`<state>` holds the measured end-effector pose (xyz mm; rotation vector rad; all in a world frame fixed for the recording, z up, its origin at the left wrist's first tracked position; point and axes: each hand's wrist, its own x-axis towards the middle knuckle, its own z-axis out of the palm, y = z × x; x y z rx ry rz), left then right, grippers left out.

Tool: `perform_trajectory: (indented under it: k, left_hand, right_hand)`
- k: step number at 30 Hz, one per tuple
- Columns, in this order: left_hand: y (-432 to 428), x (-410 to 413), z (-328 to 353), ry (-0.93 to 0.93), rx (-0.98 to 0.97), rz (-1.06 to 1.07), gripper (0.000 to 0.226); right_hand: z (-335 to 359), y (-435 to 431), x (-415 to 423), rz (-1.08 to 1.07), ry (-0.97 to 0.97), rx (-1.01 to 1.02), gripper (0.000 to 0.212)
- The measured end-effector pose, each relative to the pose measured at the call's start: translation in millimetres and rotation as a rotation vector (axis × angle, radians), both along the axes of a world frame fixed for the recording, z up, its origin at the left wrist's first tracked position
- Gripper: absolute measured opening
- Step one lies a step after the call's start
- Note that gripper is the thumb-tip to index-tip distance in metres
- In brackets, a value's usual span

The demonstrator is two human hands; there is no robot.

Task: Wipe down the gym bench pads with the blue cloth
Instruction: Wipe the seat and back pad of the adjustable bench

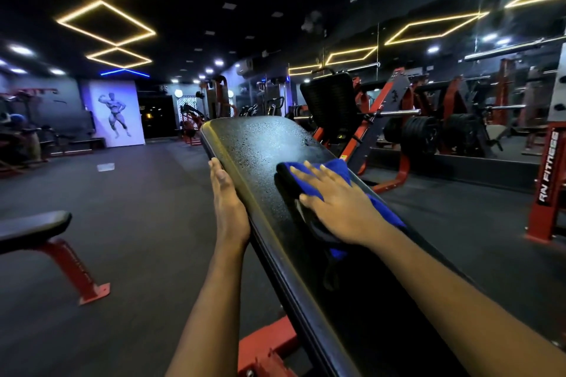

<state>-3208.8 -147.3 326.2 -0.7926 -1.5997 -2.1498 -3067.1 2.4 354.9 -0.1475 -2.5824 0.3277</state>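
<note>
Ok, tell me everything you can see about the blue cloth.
The cloth is bright blue with a soft, fluffy nap, like microfibre, and bunched into thick folds whose left edge looks dark in shadow. It lies on the right half of the sloping black pad, about midway up, with blue showing at the pad's right edge and a bit below the wrist. The right hand presses flat on it, fingers spread. Droplets cover the pad beyond it.

Left hand (228, 205) and right hand (333, 205) reach forward, fingers straight.
</note>
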Motion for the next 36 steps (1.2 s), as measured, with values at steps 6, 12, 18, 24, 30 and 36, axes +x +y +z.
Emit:
perform_trajectory:
  k: [6,12,18,24,30,36]
  left_hand:
    - [0.9,-3.8,-0.1,0.006,0.019,-0.042,0.095]
    - [-12.2,-17.6,-5.0,-0.013,-0.036,-0.129,0.108]
    - [-36.6,-9.9,3.1,-0.027,-0.093,-0.172,0.074]
    - [-47.1,-15.6,14.4,-0.035,-0.09,-0.096,0.07]
    - [-42.2,-36.0,43.2,0.107,-0.235,0.127,0.048]
    - [-57.7,-69.4,36.0,0.054,-0.173,0.084,0.074]
  right_hand:
    - [-31.9,-28.4,54.0,0.037,-0.028,0.092,0.066]
    - [12.6,-40.5,-28.5,-0.005,-0.021,0.103,0.052]
    - [44.3,-48.6,-73.7,0.003,-0.064,0.05,0.052]
    - [-7.7,-69.7,12.4,0.042,-0.009,0.136,0.065]
    - [-20.3,-81.2,37.1,0.038,-0.045,0.157,0.062]
    - [23.7,-82.7,-44.9,0.014,-0.014,0.121,0.054]
